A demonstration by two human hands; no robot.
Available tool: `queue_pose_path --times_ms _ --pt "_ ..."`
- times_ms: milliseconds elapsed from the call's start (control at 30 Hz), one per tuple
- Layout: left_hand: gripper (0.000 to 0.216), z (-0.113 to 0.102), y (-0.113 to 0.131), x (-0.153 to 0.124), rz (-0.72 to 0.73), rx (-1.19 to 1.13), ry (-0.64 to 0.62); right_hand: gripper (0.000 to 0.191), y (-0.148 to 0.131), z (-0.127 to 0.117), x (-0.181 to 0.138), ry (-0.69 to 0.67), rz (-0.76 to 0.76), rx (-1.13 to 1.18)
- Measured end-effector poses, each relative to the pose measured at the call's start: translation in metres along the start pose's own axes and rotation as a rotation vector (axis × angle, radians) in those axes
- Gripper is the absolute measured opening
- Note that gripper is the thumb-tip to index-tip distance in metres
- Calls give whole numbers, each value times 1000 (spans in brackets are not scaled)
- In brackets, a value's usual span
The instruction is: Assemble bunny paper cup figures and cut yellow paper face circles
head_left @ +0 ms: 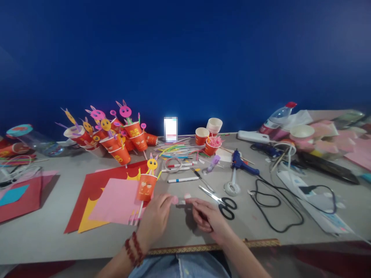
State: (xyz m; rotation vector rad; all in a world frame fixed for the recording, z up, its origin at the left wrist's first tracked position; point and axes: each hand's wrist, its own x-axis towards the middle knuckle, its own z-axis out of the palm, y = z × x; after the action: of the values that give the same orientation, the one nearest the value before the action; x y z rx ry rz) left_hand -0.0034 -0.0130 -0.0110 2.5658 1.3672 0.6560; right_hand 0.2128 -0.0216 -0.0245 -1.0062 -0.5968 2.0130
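Left hand (pixel 156 218) and right hand (pixel 207 216) each pinch one end of pink-tipped strip (pixel 181 200), its long axis running left-right between the fingers, over counter (pixel 43 235).

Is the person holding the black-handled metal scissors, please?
No, the scissors lie on the grey table; the left hand and right hand together pinch a small pink piece.
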Motion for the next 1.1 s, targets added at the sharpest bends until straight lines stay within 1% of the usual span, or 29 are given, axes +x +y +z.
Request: queue_pose_path --times_ms 67,100,167,267,400,767,967,1100 --pt "35 8 -3 -24 -11 23 12 39 0 6 6 -50 39 28" --pt "37 12 -5 -31 -19 45 13 37 0 9 8 -63 50 38" --pt "39 19 -8 -36 -14 85 21 36 1 14 14 -77 61 62" --pt "40 22 -9 -32 -19 101 13 36 3 17 18 -77 73 84" --pt "38 20 -8 -26 1 89 -5 37 5 18 18 -83 70 84" --pt "41 21 -9 -26 2 71 -40 40 3 21 20 -46 127 44" --pt "40 22 -11 -28 20 104 -22 40 1 24 18 -34 136 36" --pt "41 23 -12 -29 28 128 -47 40 0 24 18 -33 155 29"
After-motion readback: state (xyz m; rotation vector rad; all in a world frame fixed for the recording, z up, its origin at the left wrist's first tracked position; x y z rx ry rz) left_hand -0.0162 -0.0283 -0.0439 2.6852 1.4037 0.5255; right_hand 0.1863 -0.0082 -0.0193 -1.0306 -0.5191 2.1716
